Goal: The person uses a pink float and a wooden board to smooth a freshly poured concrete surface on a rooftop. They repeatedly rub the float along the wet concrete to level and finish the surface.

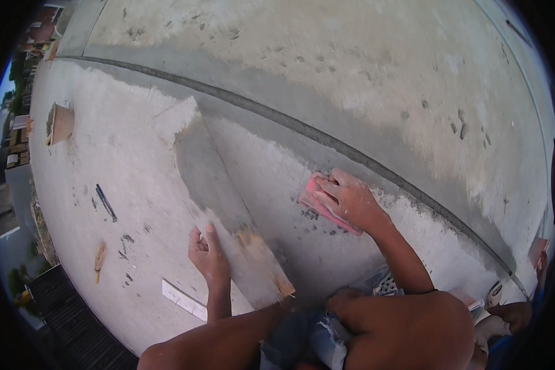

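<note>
My right hand grips a pink hand float against the pale cement surface, just below a long dark groove. Dark crumbs lie around the float. A cement-coated board runs diagonally between my hands, its lower end near my legs. Beside the board's left edge is my left hand, thumb raised and fingers loosely curled apart, with nothing visible in them; whether it touches the board is unclear.
A bucket, a dark slender tool, a light wooden-looking tool and a white strip lie to the left. Buildings and a dark corrugated surface show beyond the left edge. Part of another person appears at lower right.
</note>
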A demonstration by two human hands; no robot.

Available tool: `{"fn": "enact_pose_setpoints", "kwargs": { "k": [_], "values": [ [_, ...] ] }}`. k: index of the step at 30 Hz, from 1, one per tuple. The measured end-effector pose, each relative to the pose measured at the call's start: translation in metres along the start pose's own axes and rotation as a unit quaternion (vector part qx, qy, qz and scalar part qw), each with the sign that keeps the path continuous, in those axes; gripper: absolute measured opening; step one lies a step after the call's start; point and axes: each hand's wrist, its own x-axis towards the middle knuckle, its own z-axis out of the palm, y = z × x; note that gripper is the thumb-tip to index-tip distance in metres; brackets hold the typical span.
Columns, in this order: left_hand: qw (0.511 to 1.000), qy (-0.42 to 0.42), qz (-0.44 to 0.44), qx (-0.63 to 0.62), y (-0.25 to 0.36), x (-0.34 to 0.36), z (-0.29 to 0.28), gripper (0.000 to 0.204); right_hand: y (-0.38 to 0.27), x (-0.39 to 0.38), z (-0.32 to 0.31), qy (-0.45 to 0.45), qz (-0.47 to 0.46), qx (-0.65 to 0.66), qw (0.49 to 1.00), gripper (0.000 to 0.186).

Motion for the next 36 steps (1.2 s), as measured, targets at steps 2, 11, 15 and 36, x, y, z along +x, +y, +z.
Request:
{"fn": "enact_pose_setpoints", "kwargs": {
  "k": [2,11,15,36],
  "values": [
    [1.000,-0.004,0.006,-0.001,-0.002,0.001,-0.003,0.037,-0.008,0.007,-0.008,0.005,-0.007,0.007,1.000,0.033],
    [1.000,-0.013,-0.005,0.010,0.003,-0.001,-0.005,0.036,-0.014,0.015,0.021,0.016,-0.037,-0.029,0.999,0.034],
    [1.000,0.005,0.012,0.017,0.001,0.001,-0.009,0.034,-0.025,0.035,-0.003,0.001,-0.004,-0.005,1.000,0.034],
    [1.000,-0.003,0.013,-0.001,0.002,-0.001,-0.006,0.036,-0.032,0.087,0.010,-0.030,-0.010,-0.040,0.999,0.037]
  ]
}}
